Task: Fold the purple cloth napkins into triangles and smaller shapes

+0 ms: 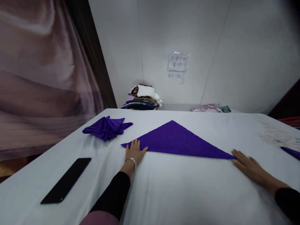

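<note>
A purple cloth napkin lies flat on the white table, folded into a wide triangle with its apex pointing away from me. My left hand rests flat on the triangle's left corner, fingers stretched out, a silver bracelet on the wrist. My right hand lies flat at the triangle's right tip, fingers spread, touching the cloth's point. Neither hand holds anything.
A second purple napkin, folded into a pleated shape, sits at the table's far left. A black phone lies near the left edge. A stack of folded cloths stands by the back wall. Another purple cloth corner shows at the right.
</note>
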Motion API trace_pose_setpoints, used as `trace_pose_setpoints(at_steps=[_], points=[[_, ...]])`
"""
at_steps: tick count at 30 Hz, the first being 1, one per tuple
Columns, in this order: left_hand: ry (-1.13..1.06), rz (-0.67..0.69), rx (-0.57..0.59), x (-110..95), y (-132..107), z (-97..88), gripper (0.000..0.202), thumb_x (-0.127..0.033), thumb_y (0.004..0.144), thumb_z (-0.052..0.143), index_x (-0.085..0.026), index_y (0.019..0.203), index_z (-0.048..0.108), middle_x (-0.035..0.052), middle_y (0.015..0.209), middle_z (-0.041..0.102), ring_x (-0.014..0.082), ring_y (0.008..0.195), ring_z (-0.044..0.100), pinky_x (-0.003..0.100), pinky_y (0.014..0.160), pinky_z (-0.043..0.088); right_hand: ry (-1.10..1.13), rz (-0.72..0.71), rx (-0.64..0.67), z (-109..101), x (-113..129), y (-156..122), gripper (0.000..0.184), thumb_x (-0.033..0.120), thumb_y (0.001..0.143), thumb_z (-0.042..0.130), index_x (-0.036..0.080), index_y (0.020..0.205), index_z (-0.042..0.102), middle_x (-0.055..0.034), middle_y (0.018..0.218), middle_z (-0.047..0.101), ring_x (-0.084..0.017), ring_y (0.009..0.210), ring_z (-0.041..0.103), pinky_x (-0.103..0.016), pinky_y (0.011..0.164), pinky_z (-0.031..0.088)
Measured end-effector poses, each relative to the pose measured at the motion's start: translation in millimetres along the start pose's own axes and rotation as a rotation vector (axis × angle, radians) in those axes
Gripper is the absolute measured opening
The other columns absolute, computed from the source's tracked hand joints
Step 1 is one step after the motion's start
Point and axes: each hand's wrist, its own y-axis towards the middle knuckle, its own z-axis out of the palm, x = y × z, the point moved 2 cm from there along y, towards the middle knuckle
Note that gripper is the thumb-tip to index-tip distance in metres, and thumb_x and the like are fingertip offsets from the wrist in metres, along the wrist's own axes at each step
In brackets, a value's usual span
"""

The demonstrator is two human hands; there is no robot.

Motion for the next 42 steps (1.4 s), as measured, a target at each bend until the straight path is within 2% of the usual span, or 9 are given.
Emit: trace_pose_setpoints(at_steps=[5, 10, 16, 19, 21, 24, 28, 38, 42], points=[[0.01, 0.001, 0.001, -1.0, 0.1, -3.8, 0.078, -0.062, 0.083, 0.021, -0.01, 0.14, 0.025, 0.0099, 0.149, 0.019, 0.0259, 0.137, 0.011, 0.049, 0.11, 0.01, -0.035, -0.084, -0.155, -33.8, 65.7, 1.3, 0.071, 0.062, 0.085, 0.021, 0.017, 0.14, 0.03, -0.0103, 0.146, 0.025, -0.026, 0.135, 0.017, -0.053, 0.107, 0.016], [0.024, -0.001, 0.003, -0.8, 1.6, -3.1, 0.078, -0.061, 0.083, 0.021, -0.009, 0.141, 0.025, 0.0093, 0.149, 0.018, 0.0257, 0.138, 0.011, 0.05, 0.109, 0.011, 0.071, -0.452, 0.0, -47.4, 202.1, 5.3, 0.069, 0.06, 0.088, 0.024, 0.02, 0.144, 0.019, -0.008, 0.149, 0.016, -0.024, 0.137, 0.01, -0.048, 0.109, 0.009], [0.045, 0.003, 0.007, 1.6, 4.3, 3.4, 0.079, -0.063, 0.083, 0.019, -0.01, 0.141, 0.024, 0.0088, 0.149, 0.018, 0.0256, 0.137, 0.011, 0.05, 0.11, 0.011, 0.268, -0.79, 0.107, -37.7, 355.9, 17.2, 0.077, 0.063, 0.086, 0.03, 0.011, 0.142, 0.024, -0.0135, 0.148, 0.018, -0.029, 0.136, 0.012, -0.05, 0.109, 0.007], [0.047, -0.003, 0.015, 1.5, 3.9, 4.3, 0.079, -0.063, 0.083, 0.019, -0.01, 0.141, 0.023, 0.0082, 0.15, 0.017, 0.0252, 0.138, 0.011, 0.05, 0.11, 0.011, 0.32, -0.804, 0.107, -28.3, 395.2, 26.9, 0.075, 0.064, 0.086, 0.03, 0.016, 0.142, 0.026, -0.0073, 0.147, 0.021, -0.029, 0.135, 0.016, -0.048, 0.11, 0.008], [0.044, -0.004, 0.015, 0.8, 3.2, 4.4, 0.079, -0.063, 0.083, 0.019, -0.01, 0.141, 0.023, 0.008, 0.15, 0.018, 0.0252, 0.138, 0.011, 0.049, 0.11, 0.011, 0.327, -0.785, 0.125, -22.1, 401.3, 31.0, 0.071, 0.064, 0.085, 0.03, 0.022, 0.142, 0.026, -0.0017, 0.147, 0.023, -0.027, 0.135, 0.018, -0.046, 0.111, 0.009], [0.028, -0.001, 0.016, -0.4, 2.0, 4.3, 0.08, -0.065, 0.082, 0.018, -0.01, 0.141, 0.024, 0.0079, 0.15, 0.018, 0.0257, 0.138, 0.01, 0.05, 0.11, 0.011, 0.28, -0.765, 0.158, -17.1, 383.1, 30.1, 0.071, 0.065, 0.086, 0.027, 0.023, 0.142, 0.025, -0.0019, 0.147, 0.021, -0.025, 0.136, 0.017, -0.045, 0.111, 0.01], [0.005, 0.003, 0.017, -0.9, 1.0, 4.4, 0.081, -0.066, 0.082, 0.017, -0.01, 0.141, 0.024, 0.0081, 0.15, 0.018, 0.0268, 0.138, 0.009, 0.05, 0.11, 0.01, 0.171, -0.71, 0.175, -17.5, 322.4, 19.4, 0.073, 0.062, 0.088, 0.023, 0.014, 0.142, 0.024, -0.0093, 0.148, 0.018, -0.026, 0.136, 0.013, -0.05, 0.109, 0.01], [0.015, -0.001, 0.024, 0.7, 0.7, 3.7, 0.081, -0.066, 0.082, 0.017, -0.011, 0.141, 0.023, 0.008, 0.15, 0.017, 0.026, 0.138, 0.009, 0.049, 0.11, 0.009, 0.001, -0.216, -0.004, 8.6, 85.2, -12.9, 0.075, 0.065, 0.083, 0.023, 0.016, 0.14, 0.032, -0.0099, 0.144, 0.032, -0.028, 0.133, 0.022, -0.051, 0.106, 0.022], [0.028, -0.005, 0.028, 1.7, 2.1, 4.1, 0.081, -0.066, 0.082, 0.017, -0.011, 0.141, 0.023, 0.0073, 0.15, 0.017, 0.0251, 0.138, 0.009, 0.049, 0.11, 0.009, 0.014, -0.084, -0.068, 18.9, 18.6, -24.9, 0.075, 0.066, 0.081, 0.025, 0.018, 0.137, 0.036, -0.0095, 0.141, 0.038, -0.03, 0.131, 0.029, -0.054, 0.102, 0.029]])
